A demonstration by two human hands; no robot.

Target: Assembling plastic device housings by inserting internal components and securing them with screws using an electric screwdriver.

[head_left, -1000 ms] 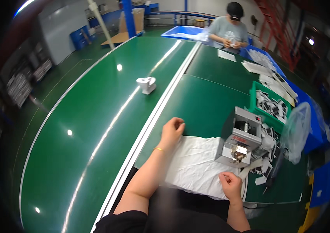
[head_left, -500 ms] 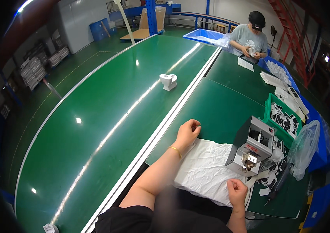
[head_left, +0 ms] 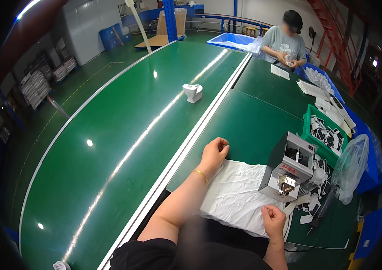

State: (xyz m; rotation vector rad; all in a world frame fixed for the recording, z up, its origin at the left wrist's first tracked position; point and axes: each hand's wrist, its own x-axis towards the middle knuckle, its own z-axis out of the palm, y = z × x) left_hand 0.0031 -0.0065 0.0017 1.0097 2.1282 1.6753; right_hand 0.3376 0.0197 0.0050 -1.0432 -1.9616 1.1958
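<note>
My left hand point(head_left: 214, 151) rests on the green tabletop at the far left corner of a folded white cloth point(head_left: 233, 191). Its fingers are curled in, and nothing shows in them. Over the cloth's near right edge is my right hand point(head_left: 273, 221), with its thumb against bent fingers and nothing visible between them. Just beyond that hand stands a grey box-shaped machine point(head_left: 287, 166), probably a screw feeder, with a metal mechanism at its front. A dark pen-shaped power tool point(head_left: 323, 208), perhaps an electric screwdriver, lies right of the machine.
On the green belt point(head_left: 123, 135) at left stands a white toilet-shaped piece point(head_left: 192, 93); another white piece point(head_left: 61, 265) is nearest. A green basket point(head_left: 310, 130) holds small black-and-white parts. Beside it hangs a clear plastic bag point(head_left: 352, 168). A co-worker point(head_left: 285, 45) handles a white piece at far right.
The whole view has shifted slightly. My hands keep nearly the same pose and place by the cloth.
</note>
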